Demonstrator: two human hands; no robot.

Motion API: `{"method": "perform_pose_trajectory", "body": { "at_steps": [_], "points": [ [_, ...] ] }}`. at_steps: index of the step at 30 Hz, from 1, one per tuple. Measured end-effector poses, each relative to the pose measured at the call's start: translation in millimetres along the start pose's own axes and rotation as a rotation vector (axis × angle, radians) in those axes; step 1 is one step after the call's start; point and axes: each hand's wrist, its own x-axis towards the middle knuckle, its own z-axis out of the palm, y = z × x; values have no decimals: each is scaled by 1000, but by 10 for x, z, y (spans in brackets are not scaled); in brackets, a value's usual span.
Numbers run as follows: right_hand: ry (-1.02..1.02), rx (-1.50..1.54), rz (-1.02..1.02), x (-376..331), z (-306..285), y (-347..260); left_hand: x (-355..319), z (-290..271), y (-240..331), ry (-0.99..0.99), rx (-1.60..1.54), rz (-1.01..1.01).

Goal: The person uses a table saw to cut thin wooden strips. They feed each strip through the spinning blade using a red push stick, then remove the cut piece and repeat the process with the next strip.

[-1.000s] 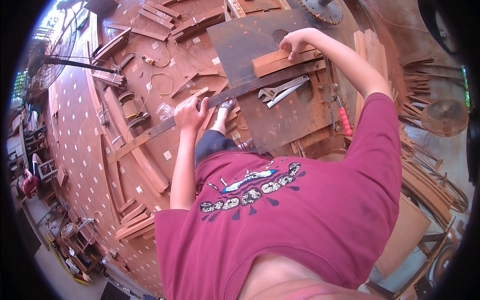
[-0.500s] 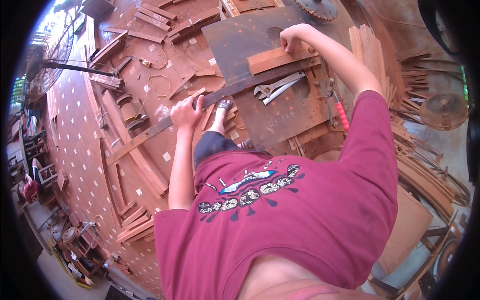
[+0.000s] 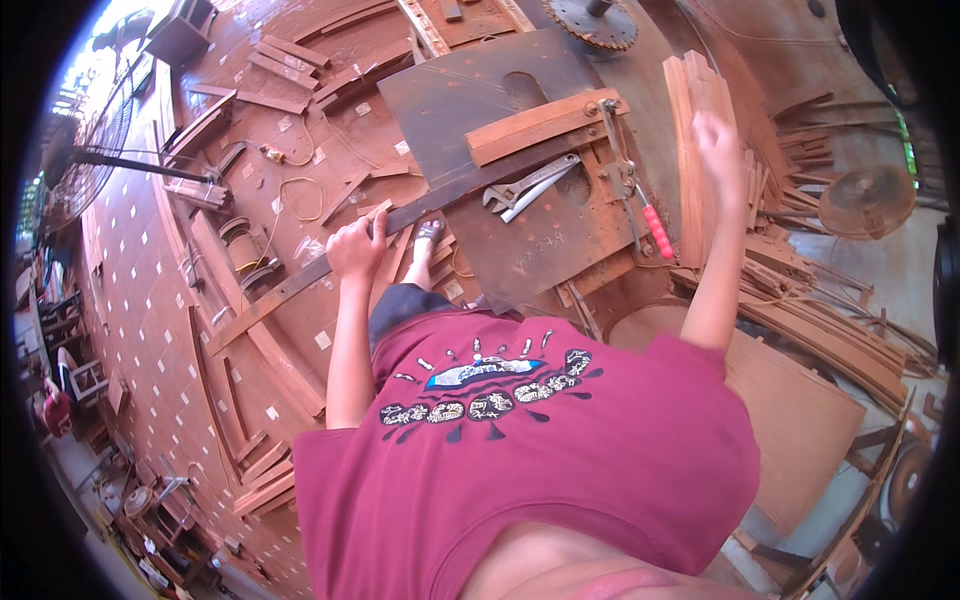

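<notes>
The wood block [image 3: 545,127] already lies along the long bar [image 3: 440,197] on the metal table [image 3: 435,105], upper middle; the left hand [image 3: 356,248] grips the bar, the right hand [image 3: 716,145], blurred by upper-right boards [image 3: 685,150], is off the block, its grip unclear; what remains, I can't tell

Dark, scuffed metal table [image 3: 430,120], rust-brown in patches. I see adjustable wrench [image 3: 530,183] lying on it, pale tube [image 3: 525,203] close alongside. Long dark bar [image 3: 440,200] crosses top, runs past left edge; wooden block [image 3: 535,132] beyond it. Reddish floor [image 3: 160,350], white squares. On floor I note scattered planks [image 3: 285,65], spool [image 3: 240,247], looped yellow cord [image 3: 300,180].
</notes>
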Motion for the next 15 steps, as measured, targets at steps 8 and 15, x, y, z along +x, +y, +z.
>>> {"method": "perform_pose_trajectory", "body": {
  "at_steps": [8,15],
  "points": [
    [-334,-93,435,-1482,296,418,17,28,-7,83,-12,72],
    [-477,-314,539,-1253,237,236,38,54,-24,109,-17,85]
  ]
}}
